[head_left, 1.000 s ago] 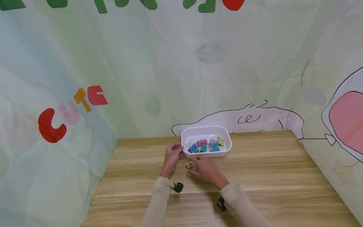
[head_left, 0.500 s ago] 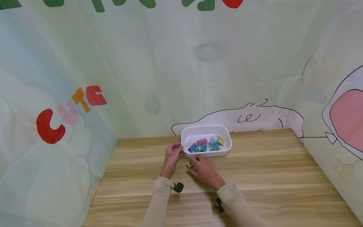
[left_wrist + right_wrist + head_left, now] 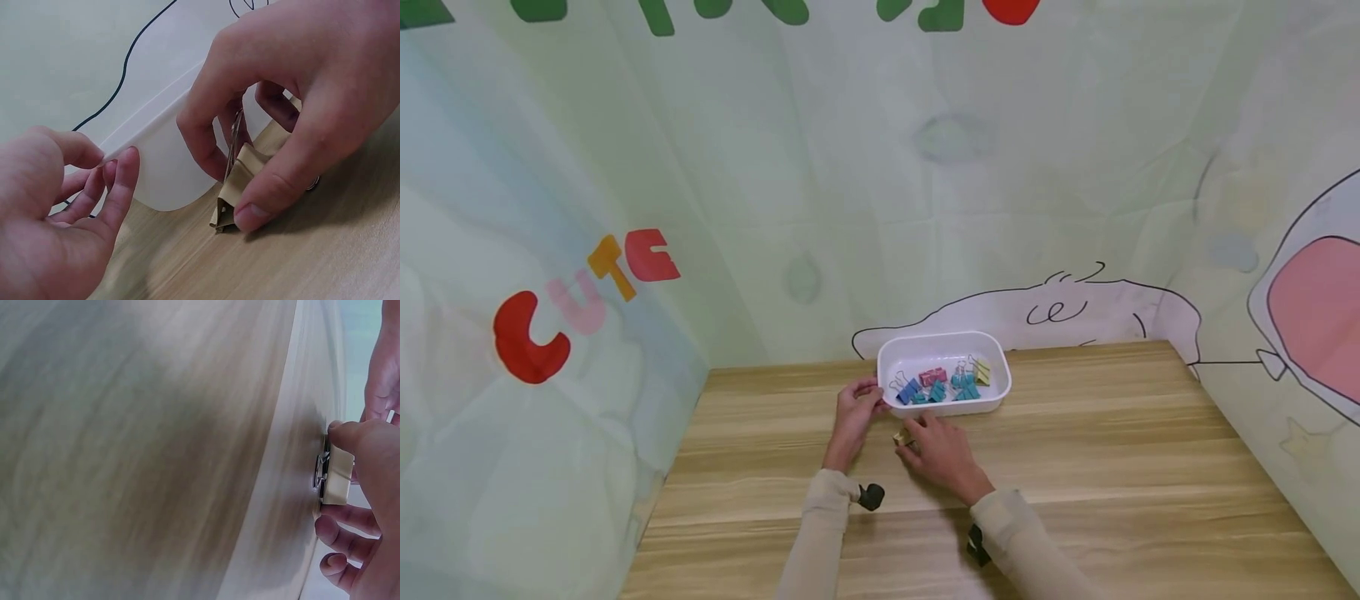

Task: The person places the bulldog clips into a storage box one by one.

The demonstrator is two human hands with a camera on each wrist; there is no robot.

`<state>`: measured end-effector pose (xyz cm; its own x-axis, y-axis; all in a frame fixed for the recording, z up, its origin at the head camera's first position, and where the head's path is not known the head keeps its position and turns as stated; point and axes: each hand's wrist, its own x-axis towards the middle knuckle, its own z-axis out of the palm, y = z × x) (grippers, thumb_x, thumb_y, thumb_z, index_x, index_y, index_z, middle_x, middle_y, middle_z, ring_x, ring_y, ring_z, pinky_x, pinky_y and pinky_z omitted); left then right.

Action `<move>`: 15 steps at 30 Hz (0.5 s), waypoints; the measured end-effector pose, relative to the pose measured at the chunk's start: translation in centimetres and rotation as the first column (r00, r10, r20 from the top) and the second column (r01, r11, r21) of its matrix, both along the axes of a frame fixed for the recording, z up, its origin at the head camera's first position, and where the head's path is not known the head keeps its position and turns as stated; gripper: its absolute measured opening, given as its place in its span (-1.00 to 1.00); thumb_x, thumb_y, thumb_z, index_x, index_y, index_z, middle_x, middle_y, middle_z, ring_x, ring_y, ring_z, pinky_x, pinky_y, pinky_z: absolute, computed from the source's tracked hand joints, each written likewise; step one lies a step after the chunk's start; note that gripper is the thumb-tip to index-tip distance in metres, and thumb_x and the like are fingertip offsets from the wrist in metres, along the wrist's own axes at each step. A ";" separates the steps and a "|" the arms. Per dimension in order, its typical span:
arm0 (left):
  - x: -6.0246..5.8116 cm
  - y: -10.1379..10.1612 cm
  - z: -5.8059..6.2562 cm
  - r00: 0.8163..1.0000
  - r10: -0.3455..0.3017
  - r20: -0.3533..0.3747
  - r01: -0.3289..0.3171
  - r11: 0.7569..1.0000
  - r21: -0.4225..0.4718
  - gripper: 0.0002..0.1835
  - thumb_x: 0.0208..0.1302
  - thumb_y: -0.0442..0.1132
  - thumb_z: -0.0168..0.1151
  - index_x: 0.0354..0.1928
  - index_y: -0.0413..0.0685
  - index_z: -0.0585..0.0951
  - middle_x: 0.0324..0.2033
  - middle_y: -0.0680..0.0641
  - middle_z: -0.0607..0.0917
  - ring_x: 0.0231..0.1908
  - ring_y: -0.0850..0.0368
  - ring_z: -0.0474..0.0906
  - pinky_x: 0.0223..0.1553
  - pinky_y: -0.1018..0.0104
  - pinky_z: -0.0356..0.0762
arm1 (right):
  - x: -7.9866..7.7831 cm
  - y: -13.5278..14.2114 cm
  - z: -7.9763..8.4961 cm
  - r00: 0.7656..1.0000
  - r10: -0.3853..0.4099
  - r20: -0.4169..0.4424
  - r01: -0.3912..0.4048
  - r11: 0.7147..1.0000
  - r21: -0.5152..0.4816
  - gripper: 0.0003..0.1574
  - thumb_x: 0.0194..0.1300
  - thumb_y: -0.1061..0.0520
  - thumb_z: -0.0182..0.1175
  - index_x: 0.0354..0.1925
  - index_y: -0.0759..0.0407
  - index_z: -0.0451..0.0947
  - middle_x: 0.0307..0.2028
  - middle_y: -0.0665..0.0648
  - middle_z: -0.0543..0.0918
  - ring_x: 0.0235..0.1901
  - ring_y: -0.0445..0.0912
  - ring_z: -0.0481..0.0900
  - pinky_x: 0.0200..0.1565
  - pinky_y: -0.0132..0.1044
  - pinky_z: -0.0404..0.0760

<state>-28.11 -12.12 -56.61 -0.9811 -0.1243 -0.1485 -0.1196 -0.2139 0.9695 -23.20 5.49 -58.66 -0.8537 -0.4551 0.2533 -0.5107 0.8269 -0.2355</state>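
Note:
My left hand (image 3: pixel 854 417) pinches the left corner of a white plastic box (image 3: pixel 958 407), thumb and fingers at its rim in the left wrist view. Just in front of the box, my right hand (image 3: pixel 946 452) holds a gold binder clip (image 3: pixel 240 181) between thumb and fingers, low over the wooden table. The right wrist view shows the clip's wire handle lying along its side, with the thumb at one end and a finger at the other. Inside the box lie several binder clips: a blue one (image 3: pixel 908 391), a pink one (image 3: pixel 933 377), a yellow one (image 3: pixel 982 372) and several teal ones (image 3: pixel 969 391).
The wood-grain table (image 3: pixel 1112 467) reaches back to a printed cloth backdrop (image 3: pixel 820 208), which also hangs at both sides. The box stands close to the table's back edge. A dark wrist camera (image 3: pixel 872 497) sits on the left sleeve.
My right hand has closed in on the gold clip, its thumb and fingers now against it, and its forearm has shifted slightly left. The left hand keeps its place at the box.

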 end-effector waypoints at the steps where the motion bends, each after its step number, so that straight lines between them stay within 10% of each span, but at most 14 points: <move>1: 0.0 0.0 0.0 1.000 -0.001 0.000 0.001 1.000 0.002 -0.69 0.44 -0.53 0.15 0.16 -0.55 0.50 -0.13 -0.21 0.51 -0.21 -0.06 0.64 -0.21 0.36 0.77 | 0.0 0.0 0.0 1.000 -0.003 0.003 0.003 1.000 0.000 -0.60 0.34 -0.23 0.39 -0.04 -0.04 0.61 -0.17 0.10 0.55 -0.37 -0.07 0.53 -0.52 -0.25 0.57; 15: 0.0 0.0 -0.2 1.000 -0.004 -0.012 0.004 1.000 0.015 -0.65 0.42 -0.55 0.13 0.18 -0.61 0.45 -0.15 -0.20 0.51 -0.25 0.00 0.63 -0.27 0.44 0.74 | 0.3 0.6 0.4 0.999 -0.020 0.043 0.020 1.000 0.005 -0.65 0.34 -0.15 0.37 -0.03 -0.01 0.62 -0.15 0.10 0.56 -0.33 -0.09 0.51 -0.46 -0.27 0.60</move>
